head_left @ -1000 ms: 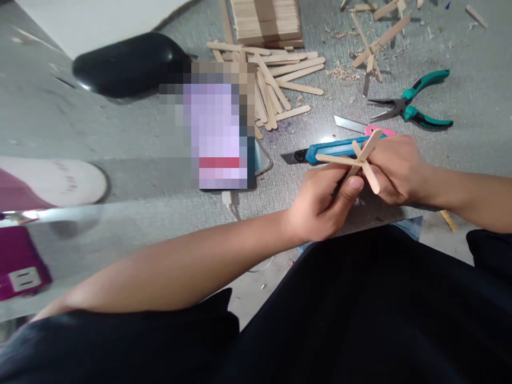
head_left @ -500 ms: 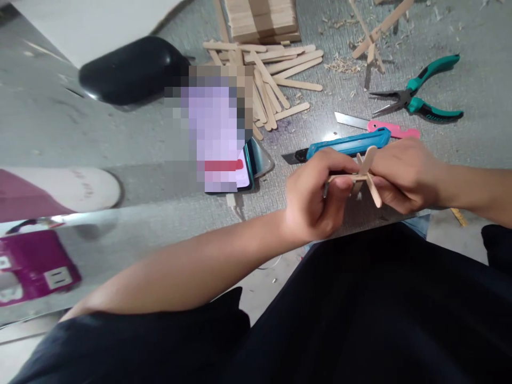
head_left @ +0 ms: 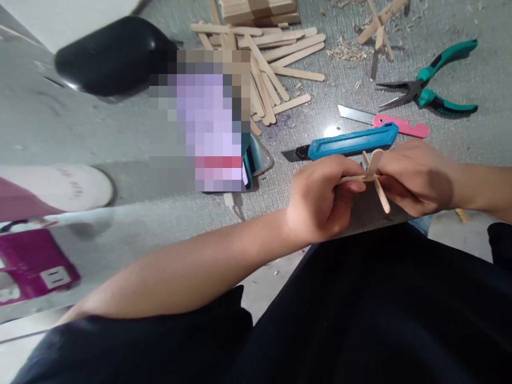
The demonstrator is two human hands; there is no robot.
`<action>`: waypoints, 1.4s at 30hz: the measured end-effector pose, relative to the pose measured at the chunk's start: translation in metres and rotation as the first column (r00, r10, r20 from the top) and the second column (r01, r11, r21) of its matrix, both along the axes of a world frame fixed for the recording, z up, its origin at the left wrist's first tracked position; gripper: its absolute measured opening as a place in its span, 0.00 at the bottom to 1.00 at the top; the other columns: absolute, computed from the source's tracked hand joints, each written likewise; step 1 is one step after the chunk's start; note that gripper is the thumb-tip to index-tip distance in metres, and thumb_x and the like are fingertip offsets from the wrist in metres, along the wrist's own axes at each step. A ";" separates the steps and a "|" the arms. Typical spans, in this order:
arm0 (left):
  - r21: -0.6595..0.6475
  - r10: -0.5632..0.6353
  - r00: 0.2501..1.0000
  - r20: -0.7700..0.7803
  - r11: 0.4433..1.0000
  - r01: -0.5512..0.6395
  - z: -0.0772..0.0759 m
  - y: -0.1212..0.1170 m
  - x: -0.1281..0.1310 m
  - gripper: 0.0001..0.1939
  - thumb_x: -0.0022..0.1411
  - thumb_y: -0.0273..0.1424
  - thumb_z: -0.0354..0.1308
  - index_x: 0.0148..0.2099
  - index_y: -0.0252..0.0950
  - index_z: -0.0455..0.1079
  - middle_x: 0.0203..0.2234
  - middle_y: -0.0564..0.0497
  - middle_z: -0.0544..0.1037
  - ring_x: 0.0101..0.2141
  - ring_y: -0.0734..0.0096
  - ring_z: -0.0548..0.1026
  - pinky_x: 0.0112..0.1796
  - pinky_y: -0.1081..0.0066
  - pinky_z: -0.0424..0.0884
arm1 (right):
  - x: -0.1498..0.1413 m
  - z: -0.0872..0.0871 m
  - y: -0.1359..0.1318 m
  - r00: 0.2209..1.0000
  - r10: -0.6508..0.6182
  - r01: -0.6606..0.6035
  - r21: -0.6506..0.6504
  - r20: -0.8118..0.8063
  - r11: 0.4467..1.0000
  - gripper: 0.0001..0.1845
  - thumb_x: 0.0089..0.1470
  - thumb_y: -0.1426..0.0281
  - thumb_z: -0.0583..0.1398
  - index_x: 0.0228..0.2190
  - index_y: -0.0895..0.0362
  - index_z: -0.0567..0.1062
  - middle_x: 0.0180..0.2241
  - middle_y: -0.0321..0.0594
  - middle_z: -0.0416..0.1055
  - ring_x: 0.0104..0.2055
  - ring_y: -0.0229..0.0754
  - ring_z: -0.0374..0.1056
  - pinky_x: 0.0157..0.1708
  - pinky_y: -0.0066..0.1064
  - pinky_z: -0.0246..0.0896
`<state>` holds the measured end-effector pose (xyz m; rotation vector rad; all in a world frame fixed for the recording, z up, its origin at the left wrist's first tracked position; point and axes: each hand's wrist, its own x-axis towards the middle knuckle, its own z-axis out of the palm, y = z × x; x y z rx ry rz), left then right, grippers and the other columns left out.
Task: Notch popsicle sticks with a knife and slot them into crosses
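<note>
Between my two hands is a small piece made of crossed popsicle sticks (head_left: pixel 375 162), its arms pointing several ways. My left hand (head_left: pixel 324 194) pinches one stick of it between thumb and fingers. From the other side my right hand (head_left: pixel 418 178) grips it close to the crossing, its fingertips partly hidden behind the sticks. Just beyond my hands lie a blue utility knife (head_left: pixel 354 143) with its blade out and a pink folding knife (head_left: pixel 402 126), blade open. Farther right rest green-handled long-nose pliers (head_left: pixel 420 93) with their jaws apart.
Loose popsicle sticks (head_left: pixel 276 69) lie heaped before a stacked bundle (head_left: pixel 260 10). Another crossed-stick piece (head_left: pixel 380 24) stands near wood shavings (head_left: pixel 348 52). A blurred-out phone (head_left: pixel 212 122) with a cable, a black case (head_left: pixel 114 56) and a purple power socket (head_left: pixel 36 266) are leftward.
The view has shifted a little, so the table things sit higher and the pliers farther right. Both hands still grip the crossed sticks, which are tilted slightly differently.
</note>
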<state>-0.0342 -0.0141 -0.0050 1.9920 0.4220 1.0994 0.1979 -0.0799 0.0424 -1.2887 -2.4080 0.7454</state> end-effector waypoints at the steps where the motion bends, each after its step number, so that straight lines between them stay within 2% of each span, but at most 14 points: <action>1: 0.002 0.005 1.000 0.000 1.000 -0.005 0.000 -0.001 0.000 0.19 0.88 0.43 0.56 0.44 0.40 0.78 0.33 0.49 0.87 0.32 0.68 0.85 0.35 0.67 0.79 | -0.001 0.000 -0.001 1.000 -0.006 0.006 0.024 -0.011 1.000 0.26 0.86 0.58 0.41 0.49 0.57 0.75 0.31 0.37 0.72 0.28 0.43 0.60 0.32 0.40 0.53; 5: 0.065 0.049 0.999 -0.020 0.997 -0.048 -0.002 -0.002 0.000 0.18 0.88 0.42 0.55 0.45 0.40 0.78 0.33 0.50 0.88 0.32 0.69 0.87 0.35 0.69 0.81 | -0.002 -0.001 -0.003 1.000 -0.010 0.010 0.033 -0.001 0.999 0.25 0.85 0.59 0.43 0.51 0.57 0.74 0.31 0.37 0.72 0.28 0.44 0.61 0.32 0.40 0.52; 8: 0.131 0.097 0.994 -0.044 0.987 -0.091 -0.001 -0.003 0.000 0.17 0.88 0.39 0.54 0.45 0.40 0.77 0.32 0.52 0.87 0.31 0.70 0.87 0.36 0.71 0.82 | -0.003 0.000 -0.004 0.999 -0.016 0.017 -0.010 0.044 1.000 0.23 0.84 0.59 0.44 0.48 0.56 0.74 0.31 0.37 0.72 0.28 0.43 0.61 0.33 0.39 0.49; 13: 0.181 0.104 0.993 -0.055 0.979 -0.093 0.001 -0.003 -0.001 0.13 0.87 0.32 0.52 0.47 0.41 0.76 0.31 0.54 0.86 0.30 0.73 0.86 0.34 0.73 0.82 | -0.003 -0.001 -0.008 0.996 -0.053 0.055 -0.028 0.068 0.998 0.21 0.84 0.57 0.45 0.45 0.53 0.71 0.34 0.37 0.76 0.29 0.41 0.59 0.34 0.40 0.49; 18: 0.124 0.103 0.992 -0.069 0.988 -0.094 0.000 -0.004 0.000 0.12 0.85 0.32 0.56 0.44 0.41 0.75 0.30 0.54 0.86 0.29 0.72 0.85 0.32 0.71 0.78 | -0.003 -0.002 -0.009 0.992 -0.081 0.085 -0.046 0.092 0.995 0.19 0.83 0.58 0.47 0.47 0.52 0.72 0.35 0.37 0.77 0.31 0.42 0.62 0.35 0.40 0.51; 22: 0.050 0.063 0.997 -0.048 0.997 -0.060 0.000 -0.003 0.001 0.12 0.85 0.34 0.58 0.43 0.41 0.74 0.30 0.52 0.84 0.29 0.69 0.83 0.31 0.68 0.75 | -0.004 -0.004 -0.008 0.995 -0.079 0.078 0.019 0.059 0.997 0.19 0.84 0.59 0.45 0.47 0.52 0.71 0.34 0.37 0.75 0.30 0.43 0.60 0.35 0.41 0.48; 28: 0.012 -0.029 0.999 -0.038 1.000 0.029 0.002 0.002 0.002 0.08 0.83 0.35 0.62 0.46 0.40 0.75 0.33 0.50 0.86 0.31 0.68 0.85 0.32 0.68 0.79 | 0.002 -0.004 -0.002 0.992 -0.100 0.099 0.014 0.079 0.995 0.23 0.85 0.53 0.43 0.42 0.51 0.68 0.30 0.34 0.68 0.29 0.42 0.56 0.34 0.42 0.47; 31: -0.075 -0.004 0.997 -0.077 0.997 -0.002 0.003 0.000 0.002 0.07 0.82 0.35 0.64 0.46 0.42 0.75 0.34 0.50 0.87 0.30 0.67 0.84 0.30 0.66 0.80 | 0.006 -0.006 0.001 0.992 -0.086 0.085 0.017 0.087 0.996 0.25 0.85 0.52 0.42 0.41 0.50 0.68 0.30 0.34 0.66 0.29 0.42 0.55 0.34 0.42 0.46; 33: -0.111 0.007 0.995 -0.101 0.994 -0.018 0.003 -0.002 0.002 0.07 0.81 0.35 0.66 0.45 0.43 0.74 0.34 0.51 0.87 0.28 0.68 0.83 0.30 0.65 0.80 | 0.008 -0.008 0.003 0.995 -0.069 0.064 0.076 0.071 0.995 0.25 0.85 0.53 0.41 0.41 0.50 0.67 0.30 0.34 0.67 0.28 0.41 0.54 0.34 0.41 0.46; 36: -0.070 0.003 0.995 -0.101 0.997 -0.010 0.003 -0.003 0.002 0.06 0.81 0.34 0.66 0.46 0.43 0.74 0.34 0.51 0.87 0.29 0.68 0.85 0.30 0.65 0.80 | 0.009 -0.012 0.004 0.996 -0.068 0.060 0.152 0.052 0.987 0.27 0.85 0.53 0.38 0.39 0.50 0.65 0.30 0.33 0.66 0.28 0.41 0.52 0.32 0.41 0.45; 39: -0.041 -0.001 0.993 -0.117 0.999 -0.003 0.004 -0.001 0.002 0.05 0.81 0.34 0.66 0.48 0.45 0.75 0.37 0.51 0.89 0.34 0.64 0.88 0.32 0.63 0.83 | 0.011 -0.014 0.005 0.993 -0.086 0.078 0.097 0.084 0.992 0.33 0.84 0.48 0.35 0.39 0.50 0.68 0.30 0.35 0.66 0.28 0.41 0.55 0.33 0.41 0.45; 42: -0.046 -0.002 0.991 -0.131 0.999 -0.005 0.004 -0.001 0.003 0.04 0.82 0.34 0.66 0.48 0.46 0.75 0.40 0.49 0.91 0.37 0.62 0.90 0.35 0.62 0.85 | 0.014 -0.013 0.006 0.995 -0.059 0.055 0.047 0.085 0.997 0.34 0.83 0.46 0.37 0.42 0.51 0.73 0.31 0.37 0.70 0.30 0.41 0.60 0.35 0.41 0.49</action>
